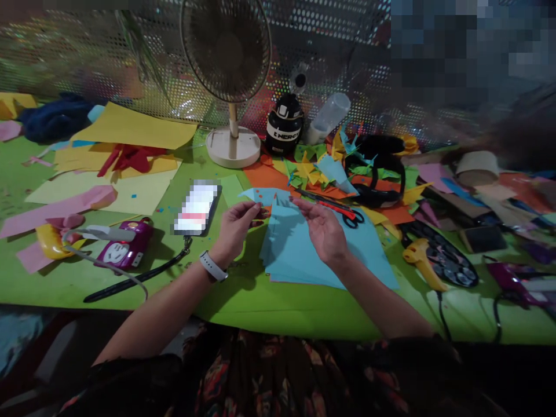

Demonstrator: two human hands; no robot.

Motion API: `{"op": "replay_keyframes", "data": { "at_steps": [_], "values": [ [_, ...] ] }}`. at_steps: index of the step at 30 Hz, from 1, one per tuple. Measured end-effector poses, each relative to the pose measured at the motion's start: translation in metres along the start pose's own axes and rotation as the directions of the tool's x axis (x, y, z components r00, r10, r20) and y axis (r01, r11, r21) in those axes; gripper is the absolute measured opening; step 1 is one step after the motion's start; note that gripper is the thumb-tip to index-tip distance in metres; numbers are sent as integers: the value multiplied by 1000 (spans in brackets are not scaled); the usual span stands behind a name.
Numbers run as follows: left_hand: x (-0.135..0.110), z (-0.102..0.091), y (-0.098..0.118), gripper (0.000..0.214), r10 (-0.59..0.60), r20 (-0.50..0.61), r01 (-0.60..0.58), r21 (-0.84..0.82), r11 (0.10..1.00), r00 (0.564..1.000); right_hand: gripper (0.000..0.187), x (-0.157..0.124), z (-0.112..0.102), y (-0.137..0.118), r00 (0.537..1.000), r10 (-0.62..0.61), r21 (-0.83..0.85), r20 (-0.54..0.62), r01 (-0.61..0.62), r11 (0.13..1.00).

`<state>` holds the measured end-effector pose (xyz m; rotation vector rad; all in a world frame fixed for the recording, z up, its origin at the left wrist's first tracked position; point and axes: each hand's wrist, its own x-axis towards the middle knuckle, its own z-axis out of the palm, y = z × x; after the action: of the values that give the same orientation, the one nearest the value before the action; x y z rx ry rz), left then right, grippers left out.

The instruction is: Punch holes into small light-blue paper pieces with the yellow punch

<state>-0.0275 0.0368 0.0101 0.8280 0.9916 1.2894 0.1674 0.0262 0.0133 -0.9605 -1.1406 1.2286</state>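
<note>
My left hand (237, 229), with a white watch band at the wrist, is closed, thumb and fingertips together. What it pinches, if anything, is too small to make out. Opposite it, my right hand (325, 233) is held palm inward with its fingers stretched out, above a stack of light blue paper sheets (330, 269). A narrow light blue paper piece (252, 196) with small orange bits shows just beyond my left fingertips. Black scissors (353, 217) and a red-handled tool (330, 207) lie on the paper by my right hand.
A phone (197, 205) with a strap lies left of my hands, near a purple device (125, 246). Behind stand a fan (233, 147), a black jar (284, 127) and folded paper shapes (308, 171). To the right are a yellow glue gun (423, 263) and a black palette (454, 260).
</note>
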Motion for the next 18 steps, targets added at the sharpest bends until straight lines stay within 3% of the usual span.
{"op": "replay_keyframes", "data": {
  "at_steps": [4,9,18],
  "values": [
    [-10,7,-8,25,-64,84,64,5,998,994,39,-15,2,3,992,-125,-225,33,129,966],
    [-16,11,-13,29,-100,108,100,10,995,989,42,-23,7,5,977,-174,-432,127,212,876],
    [-18,11,-15,27,-91,126,91,7,996,988,51,-25,9,11,934,-233,-641,272,356,680]
  ]
}}
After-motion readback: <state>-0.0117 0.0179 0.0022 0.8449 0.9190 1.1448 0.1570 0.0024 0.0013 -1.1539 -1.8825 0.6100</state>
